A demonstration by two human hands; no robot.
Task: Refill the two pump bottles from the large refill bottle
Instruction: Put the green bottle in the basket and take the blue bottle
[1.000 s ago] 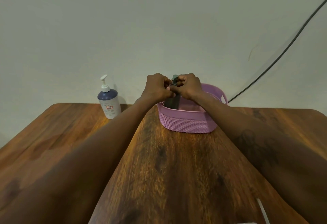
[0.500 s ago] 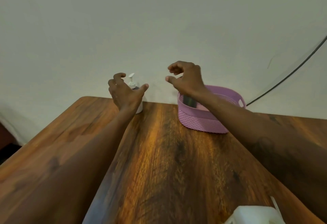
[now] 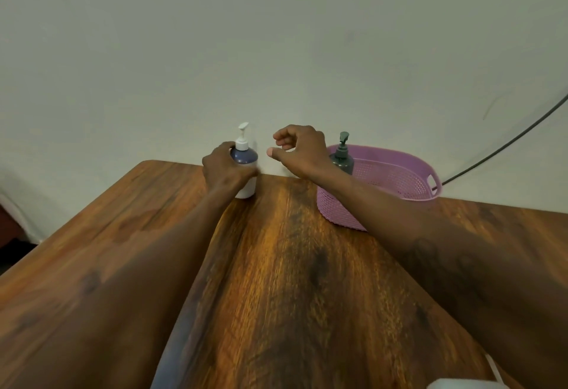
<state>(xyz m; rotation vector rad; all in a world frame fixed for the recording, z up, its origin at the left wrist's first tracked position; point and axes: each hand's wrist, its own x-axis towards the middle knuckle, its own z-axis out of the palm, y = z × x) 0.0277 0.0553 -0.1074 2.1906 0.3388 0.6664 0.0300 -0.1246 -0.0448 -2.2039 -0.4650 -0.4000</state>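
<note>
A white pump bottle (image 3: 246, 155) with a dark blue shoulder and white pump stands at the table's far edge by the wall. My left hand (image 3: 226, 170) is wrapped around its body. My right hand (image 3: 299, 150) hovers just to the right of it, fingers curled and apart, holding nothing. A dark grey pump bottle (image 3: 342, 156) stands upright in the left end of a pink basket (image 3: 396, 184), partly behind my right wrist. A white object (image 3: 461, 384), maybe the refill bottle, peeks in at the bottom right edge.
The wooden table (image 3: 292, 281) runs up to a pale wall. A black cable (image 3: 504, 145) slants down the wall behind the basket. The table's left edge drops off at the left of the view.
Both hands left the grey pump in the basket and swung left. My left hand closed around the white pump bottle; my right hand followed, empty. The view also turned left.
</note>
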